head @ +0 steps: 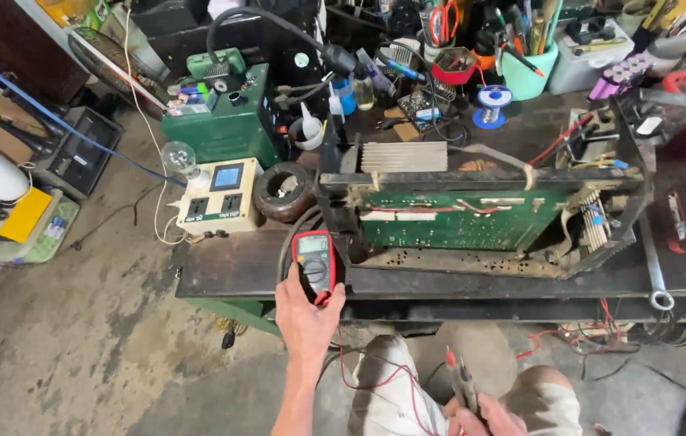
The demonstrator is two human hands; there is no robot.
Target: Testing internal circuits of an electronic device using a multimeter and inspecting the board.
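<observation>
Head view, left hand: the left hand (305, 311) reaches up to the bench edge, fingers wrapped around the lower end of a red multimeter (314, 260), thumb on its face.
Head view, multimeter: it lies at the front edge of the dark workbench (230, 270), just left of the open metal chassis (488, 218), display end pointing away from the person.
Head view, right hand: the right hand (484, 416), low near the bottom of the frame above the lap, is clenched around two test probes (461, 383), their tips pointing upward.
Head view, leads: thin red wires (375, 379) loop across the light shorts between the meter and the probes.
Head view, chassis: it holds a green circuit board (460, 220) standing on edge, with a finned heat sink (404, 156) behind it.
Head view, surroundings: a cream socket box with a small screen (222, 195) and a round brown coil (284, 191) sit left of the chassis; a green metal unit (222, 121) stands behind them.
</observation>
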